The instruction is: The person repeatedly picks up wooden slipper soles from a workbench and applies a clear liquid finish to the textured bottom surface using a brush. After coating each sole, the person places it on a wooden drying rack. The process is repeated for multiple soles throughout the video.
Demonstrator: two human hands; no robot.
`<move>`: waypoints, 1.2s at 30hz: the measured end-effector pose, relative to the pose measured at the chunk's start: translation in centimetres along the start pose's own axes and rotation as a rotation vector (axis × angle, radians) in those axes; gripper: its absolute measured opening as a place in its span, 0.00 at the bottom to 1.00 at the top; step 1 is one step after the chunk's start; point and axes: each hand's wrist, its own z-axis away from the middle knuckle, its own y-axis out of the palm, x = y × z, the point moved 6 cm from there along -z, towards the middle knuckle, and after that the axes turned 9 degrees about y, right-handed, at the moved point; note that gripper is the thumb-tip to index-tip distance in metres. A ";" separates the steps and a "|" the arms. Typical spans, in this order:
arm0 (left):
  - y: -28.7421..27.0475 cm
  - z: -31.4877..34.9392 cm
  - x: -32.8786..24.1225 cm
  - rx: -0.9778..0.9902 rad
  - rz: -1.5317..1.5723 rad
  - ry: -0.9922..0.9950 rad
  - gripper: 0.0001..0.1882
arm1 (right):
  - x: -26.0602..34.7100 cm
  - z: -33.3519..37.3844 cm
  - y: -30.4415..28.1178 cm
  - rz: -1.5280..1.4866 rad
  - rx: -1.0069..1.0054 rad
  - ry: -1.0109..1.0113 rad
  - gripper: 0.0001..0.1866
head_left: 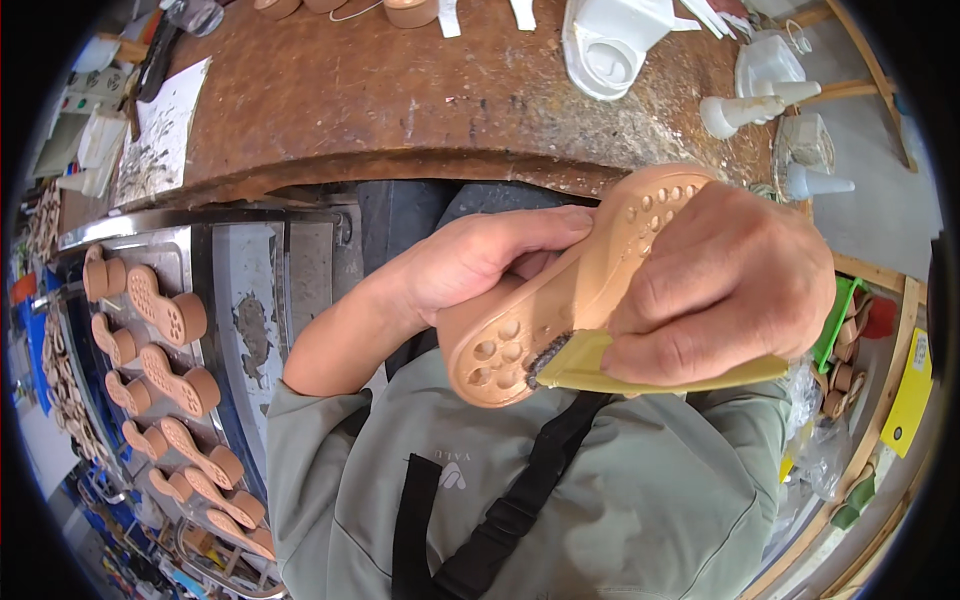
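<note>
A tan shoe sole (580, 265) with round hollows at both ends is held tilted above my lap, in front of the bench edge. My left hand (490, 255) grips its side, the thumb lying along the middle and the other fingers partly hidden. In my right hand (725, 290) is a flat yellow-handled brush (570, 365), fingers closed round the handle. Its short dark bristles touch the sole beside the hollows of the nearer end. The right hand covers part of the sole's far end.
A stained brown workbench (400, 110) spans the front, bearing a white plastic container (610, 60) and a nozzle bottle (735, 115). On the left, a metal tray (170, 250) carries several matching soles (165, 305). A green crate (835, 325) with more soles stands low at right.
</note>
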 end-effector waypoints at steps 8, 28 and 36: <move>-0.2 -0.1 -0.7 0.059 -0.209 0.031 0.27 | -1.0 2.7 -1.8 0.003 -0.023 0.135 0.08; -0.7 0.6 -4.0 -0.051 -0.168 0.544 0.33 | -6.5 11.4 -4.3 0.072 -1.398 0.643 0.07; -7.0 -0.8 -4.9 -0.017 -0.035 0.488 0.32 | -8.2 9.3 -0.5 0.045 -1.162 0.528 0.07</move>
